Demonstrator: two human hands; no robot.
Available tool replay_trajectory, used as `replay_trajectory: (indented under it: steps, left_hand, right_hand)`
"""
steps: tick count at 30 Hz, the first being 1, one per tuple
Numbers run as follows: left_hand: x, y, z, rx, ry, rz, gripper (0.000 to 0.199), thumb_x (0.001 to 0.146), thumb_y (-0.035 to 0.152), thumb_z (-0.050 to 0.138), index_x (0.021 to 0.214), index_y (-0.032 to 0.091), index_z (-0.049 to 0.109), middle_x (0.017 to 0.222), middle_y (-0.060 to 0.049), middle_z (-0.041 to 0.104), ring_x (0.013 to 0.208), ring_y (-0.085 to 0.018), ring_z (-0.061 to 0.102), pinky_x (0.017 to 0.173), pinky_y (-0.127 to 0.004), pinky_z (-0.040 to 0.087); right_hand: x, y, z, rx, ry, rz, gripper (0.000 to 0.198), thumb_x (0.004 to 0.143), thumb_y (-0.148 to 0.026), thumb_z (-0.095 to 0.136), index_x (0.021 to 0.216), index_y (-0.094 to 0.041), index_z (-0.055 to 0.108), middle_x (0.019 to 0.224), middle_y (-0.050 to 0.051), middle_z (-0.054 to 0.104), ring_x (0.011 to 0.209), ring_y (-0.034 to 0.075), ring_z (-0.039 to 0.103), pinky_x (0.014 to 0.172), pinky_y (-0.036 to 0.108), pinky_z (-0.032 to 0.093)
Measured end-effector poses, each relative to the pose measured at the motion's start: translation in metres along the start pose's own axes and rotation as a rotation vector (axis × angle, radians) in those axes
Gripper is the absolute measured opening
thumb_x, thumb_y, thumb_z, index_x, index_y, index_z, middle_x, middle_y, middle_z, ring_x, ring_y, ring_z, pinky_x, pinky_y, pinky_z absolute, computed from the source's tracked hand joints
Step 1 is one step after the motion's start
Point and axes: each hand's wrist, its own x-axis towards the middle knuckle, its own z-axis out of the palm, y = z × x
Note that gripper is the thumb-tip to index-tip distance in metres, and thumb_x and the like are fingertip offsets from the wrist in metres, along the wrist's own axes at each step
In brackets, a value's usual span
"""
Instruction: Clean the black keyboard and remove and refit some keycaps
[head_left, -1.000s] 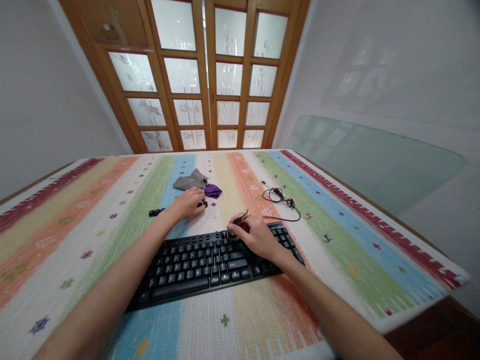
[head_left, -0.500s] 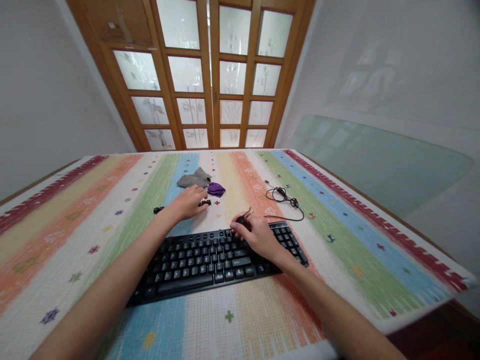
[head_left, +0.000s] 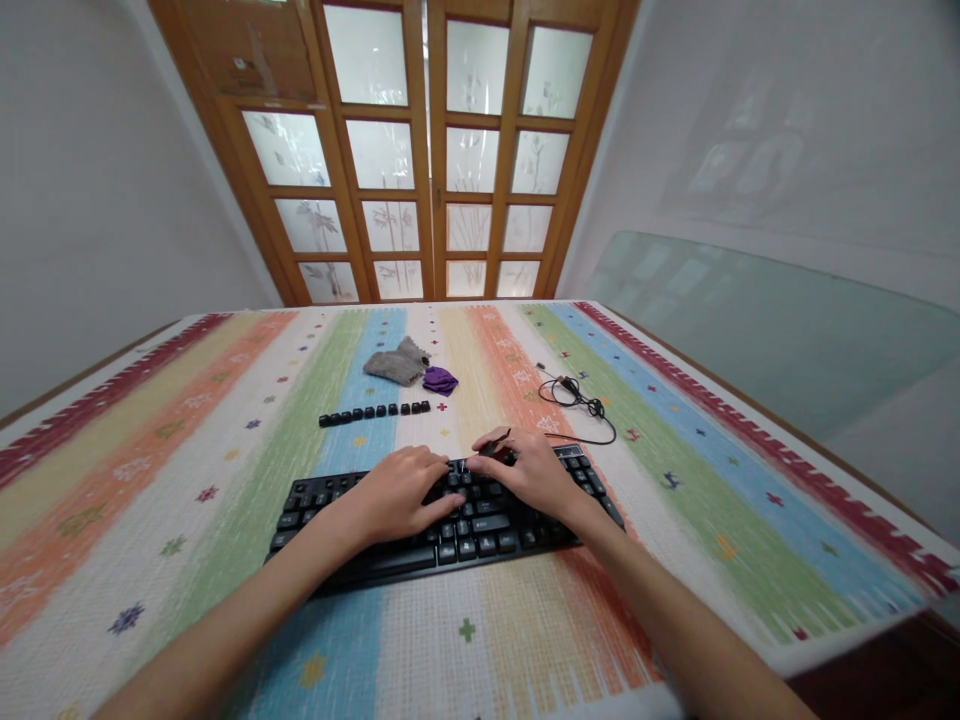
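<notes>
The left hand (head_left: pixel 411 492), thumb and fingers apart, is over the computer keyboard (head_left: pixel 491 523). The right hand (head_left: pixel 531 472) grips a small dark tool (head_left: pixel 509 457).

Cannot see the middle keys of the keyboard (head_left: pixel 397 562), covered by the left hand (head_left: pixel 405 492) and the right hand (head_left: pixel 534 472). Cannot make out the dark thing (head_left: pixel 510 457), mostly hidden in the right hand's grasp. Cannot read the row of keycaps (head_left: pixel 375 411) beyond, too small, nor trace the cable (head_left: pixel 595 407) through its tangle. Cannot follow either forearm (head_left: pixel 247 612) past the near edge.
</notes>
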Motion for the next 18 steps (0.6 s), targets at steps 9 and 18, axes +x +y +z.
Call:
replay_trajectory:
  steps: [9,18]
  left_hand:
    - [-0.002,-0.001,-0.003,-0.030,-0.015,-0.050,0.042,0.085,0.052,0.058,0.101,0.014,0.067,0.092,-0.014,0.070,0.086,-0.029,0.064,0.078,-0.042,0.050]
    - [-0.003,-0.001,-0.002,-0.070,0.015,-0.037,0.047,0.081,0.047,0.061,0.118,0.018,0.062,0.099,-0.013,0.070,0.090,-0.030,0.064,0.081,-0.044,0.049]
  right_hand:
    - [0.006,0.005,0.002,0.020,-0.010,-0.041,0.033,0.085,-0.049,0.066,0.076,-0.018,0.072,0.080,0.007,0.073,0.069,0.017,0.065,0.066,0.029,0.051]
    - [0.012,0.006,0.014,-0.049,-0.064,-0.075,0.037,0.086,-0.053,0.063,0.081,-0.017,0.071,0.070,0.003,0.067,0.062,0.014,0.058,0.061,0.027,0.044]
